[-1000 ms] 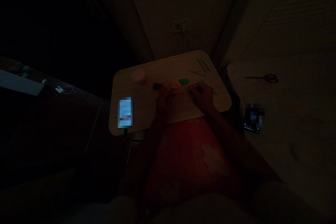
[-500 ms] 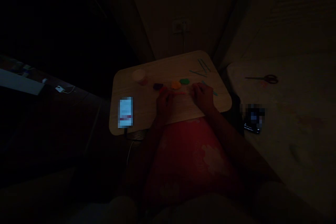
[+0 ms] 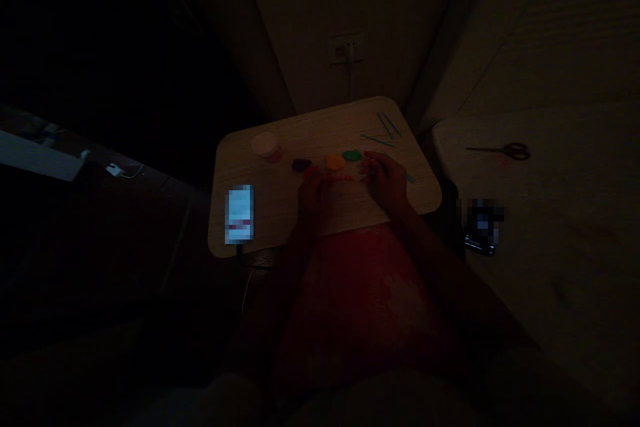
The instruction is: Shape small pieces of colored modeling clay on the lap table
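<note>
Work position: a thin red strip (image 3: 343,179) lies across the table (image 3: 275,213), between my left hand (image 3: 313,197) and my right hand (image 3: 389,185). The strip's left end runs up to my left fingers; its right end stops near my right fingertips. A red lump (image 3: 313,171) sits just beyond the left fingers.

Grip state: both hands are curled low over the tabletop, the right forefinger extended toward the green lump (image 3: 352,155). The light is too poor for me to tell whether either set of fingertips is clamped on the strip or merely beside it.

Handling: I judge the strip to be light, soft and dough-like, more tacky than slippery. Expect it to sag if raised by one end, to dent under a hard pinch, and to thin or tear under tension. Take hold near each end with the flats of the fingertips, apply slight pressure, and let the tabletop support the middle.

Adjacent items: the orange lump (image 3: 335,162) lies beyond the strip, next to the green one; a dark purple lump (image 3: 301,165) lies beside the red one. A tub (image 3: 265,145) stands farther left, and blue-green sticks (image 3: 379,140) occupy the far right.
</note>
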Demonstrator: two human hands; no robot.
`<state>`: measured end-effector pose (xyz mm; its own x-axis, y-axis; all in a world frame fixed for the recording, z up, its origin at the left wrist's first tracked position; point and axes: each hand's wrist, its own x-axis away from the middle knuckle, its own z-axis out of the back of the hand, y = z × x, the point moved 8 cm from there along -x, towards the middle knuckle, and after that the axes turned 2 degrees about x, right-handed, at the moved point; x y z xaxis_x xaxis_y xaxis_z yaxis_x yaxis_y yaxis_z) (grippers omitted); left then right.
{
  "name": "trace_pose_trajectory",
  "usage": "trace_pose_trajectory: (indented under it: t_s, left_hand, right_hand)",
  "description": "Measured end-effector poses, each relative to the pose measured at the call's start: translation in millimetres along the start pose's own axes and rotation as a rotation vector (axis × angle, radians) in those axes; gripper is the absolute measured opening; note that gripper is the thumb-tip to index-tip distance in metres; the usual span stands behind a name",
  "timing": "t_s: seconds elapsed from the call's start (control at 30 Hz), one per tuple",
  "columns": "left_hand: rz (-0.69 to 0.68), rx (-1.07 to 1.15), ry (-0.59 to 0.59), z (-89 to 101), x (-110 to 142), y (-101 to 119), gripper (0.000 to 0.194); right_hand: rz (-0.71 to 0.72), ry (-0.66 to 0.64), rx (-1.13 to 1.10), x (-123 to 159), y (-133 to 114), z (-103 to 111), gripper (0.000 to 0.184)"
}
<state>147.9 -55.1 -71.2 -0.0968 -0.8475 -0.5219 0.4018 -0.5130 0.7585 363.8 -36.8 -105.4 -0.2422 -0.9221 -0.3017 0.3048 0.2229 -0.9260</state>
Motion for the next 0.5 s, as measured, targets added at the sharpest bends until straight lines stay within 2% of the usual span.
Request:
trace_pose_trajectory:
  t_s: [0.1,0.23,0.37,0.5]
  left_hand:
    - [0.003,0.006,-0.006,-0.1,0,0,0.023]
    - [0.021,0.009,-0.014,-0.9,0,-1,0.024]
    - [0.010,-0.002,-0.005,-0.9,1,0,0.026]
    - [-0.016,0.004,0.008,0.1,0,3,0.023]
  right_hand:
    - [-0.027,-0.024,-0.009,1,0,-2,0.029]
    - [0.010,0.019,0.068,0,-9,4,0.016]
    - [-0.015,0.069,0.131,0,-12,9,0.031]
    - [0.031,0.005,0.171,0,-20,5,0.039]
